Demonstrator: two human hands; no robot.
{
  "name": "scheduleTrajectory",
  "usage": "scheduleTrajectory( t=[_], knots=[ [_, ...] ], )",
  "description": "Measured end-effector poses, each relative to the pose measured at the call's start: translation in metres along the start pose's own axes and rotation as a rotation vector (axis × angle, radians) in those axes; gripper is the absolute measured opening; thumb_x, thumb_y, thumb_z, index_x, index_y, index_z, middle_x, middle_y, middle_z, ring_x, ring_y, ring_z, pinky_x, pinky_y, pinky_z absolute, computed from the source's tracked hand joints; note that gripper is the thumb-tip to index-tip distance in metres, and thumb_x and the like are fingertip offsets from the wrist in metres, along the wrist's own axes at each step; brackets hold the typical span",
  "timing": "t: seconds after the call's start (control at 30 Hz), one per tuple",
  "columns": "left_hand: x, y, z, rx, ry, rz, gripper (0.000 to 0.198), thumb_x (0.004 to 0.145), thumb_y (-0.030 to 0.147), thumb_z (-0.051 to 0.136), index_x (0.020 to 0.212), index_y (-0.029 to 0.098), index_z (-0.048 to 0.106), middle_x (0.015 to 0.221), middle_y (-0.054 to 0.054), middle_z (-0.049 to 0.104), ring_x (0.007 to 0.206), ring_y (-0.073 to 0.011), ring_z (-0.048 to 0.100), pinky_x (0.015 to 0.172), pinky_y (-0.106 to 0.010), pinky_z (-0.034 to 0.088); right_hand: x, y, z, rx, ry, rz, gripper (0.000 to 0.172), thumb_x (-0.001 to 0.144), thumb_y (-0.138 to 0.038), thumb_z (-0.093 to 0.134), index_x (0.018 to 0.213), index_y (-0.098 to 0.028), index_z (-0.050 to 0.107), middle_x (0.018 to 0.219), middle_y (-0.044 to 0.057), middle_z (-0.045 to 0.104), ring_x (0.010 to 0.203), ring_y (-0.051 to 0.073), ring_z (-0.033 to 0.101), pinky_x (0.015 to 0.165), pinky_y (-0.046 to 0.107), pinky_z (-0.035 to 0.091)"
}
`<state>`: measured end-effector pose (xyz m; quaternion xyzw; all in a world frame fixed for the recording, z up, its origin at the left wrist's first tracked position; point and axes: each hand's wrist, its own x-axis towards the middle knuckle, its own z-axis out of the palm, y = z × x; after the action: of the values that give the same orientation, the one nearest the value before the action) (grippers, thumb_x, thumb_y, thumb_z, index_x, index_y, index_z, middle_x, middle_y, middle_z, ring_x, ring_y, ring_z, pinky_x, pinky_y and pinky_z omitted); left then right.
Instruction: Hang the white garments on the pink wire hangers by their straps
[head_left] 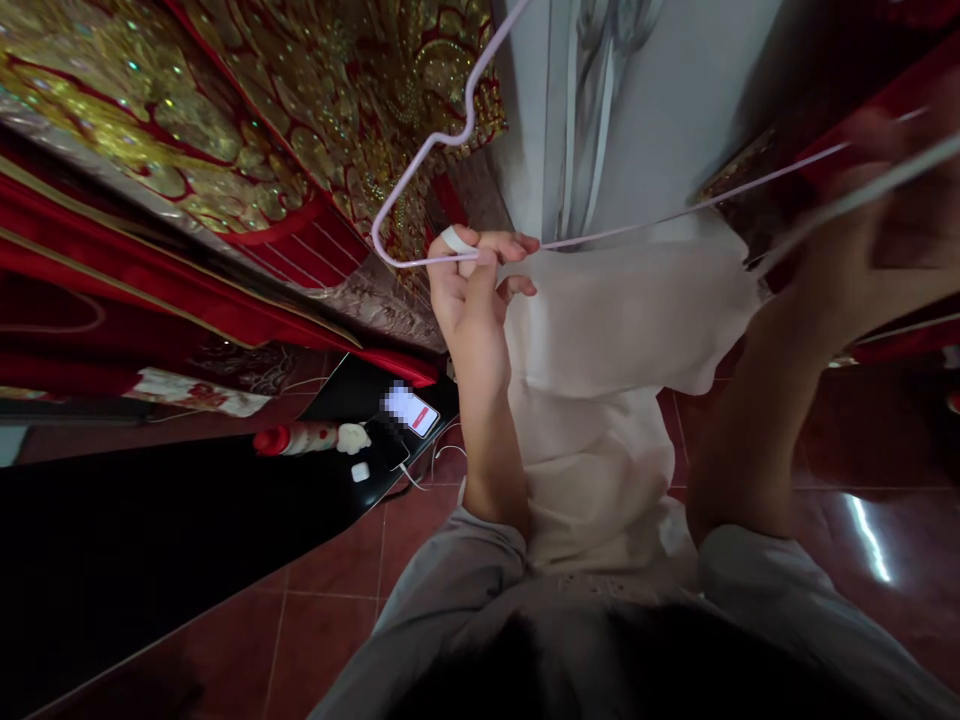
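My left hand (480, 270), with a white band around one finger, pinches the lower bar of a pale pink clothes hanger (433, 140) near its rounded corner. From those fingers a thin pink length runs right and upward toward my right hand (874, 190). That hand is raised at the upper right, smeared by motion and dim, so its fingers cannot be made out. A blurred whitish bar (885, 185) crosses in front of it. Pale beige cloth (622, 310) with soft folds lies below and between my forearms; whether I wear it is unclear.
Red and gold sequinned garments (300, 130) hang close on the left. A black table (187, 530) holds a lit phone (412, 411), a dark phone, a white earphone case (361, 471) and a red-capped bottle (296, 438). White cables trail off its edge above red floor tiles (337, 560).
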<state>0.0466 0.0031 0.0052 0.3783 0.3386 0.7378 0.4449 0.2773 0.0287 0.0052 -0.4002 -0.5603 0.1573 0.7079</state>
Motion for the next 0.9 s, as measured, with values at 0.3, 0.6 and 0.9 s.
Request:
scheduleTrajectory(
  t=[0.3,0.6,0.9],
  knots=[
    [0.001,0.005,-0.026,0.068,0.103,0.19,0.019,0.098,0.018,0.054,0.117,0.021,0.059,0.12,-0.008,0.07,0.107,-0.022,0.07,0.072,-0.029,0.054,-0.027,-0.005,0.024,-0.246,-0.221,-0.049,0.031,0.085,-0.05,0.073,0.111,-0.034,0.074,0.105,0.005,0.061,0.071,0.01,0.051,0.054,0.027,0.042],
    [0.036,0.047,-0.058,0.422,0.027,0.428,0.017,0.091,0.03,0.079,0.106,0.026,0.075,0.119,-0.003,0.072,0.13,-0.0321,0.06,0.115,-0.05,0.05,-0.023,-0.008,0.017,-0.287,-0.301,-0.074,0.034,0.086,-0.06,0.068,0.107,-0.033,0.07,0.109,0.004,0.061,0.071,0.01,0.047,0.054,0.028,0.044],
    [0.062,0.073,-0.008,0.621,-0.236,0.291,0.023,0.092,0.001,0.068,0.087,0.022,0.074,0.095,-0.006,0.062,0.099,-0.0273,0.066,0.097,-0.041,0.056,-0.034,-0.008,0.018,-0.304,-0.327,-0.07,0.034,0.088,-0.05,0.066,0.118,-0.036,0.065,0.121,0.006,0.059,0.093,0.017,0.057,0.059,0.029,0.05]
  ],
)
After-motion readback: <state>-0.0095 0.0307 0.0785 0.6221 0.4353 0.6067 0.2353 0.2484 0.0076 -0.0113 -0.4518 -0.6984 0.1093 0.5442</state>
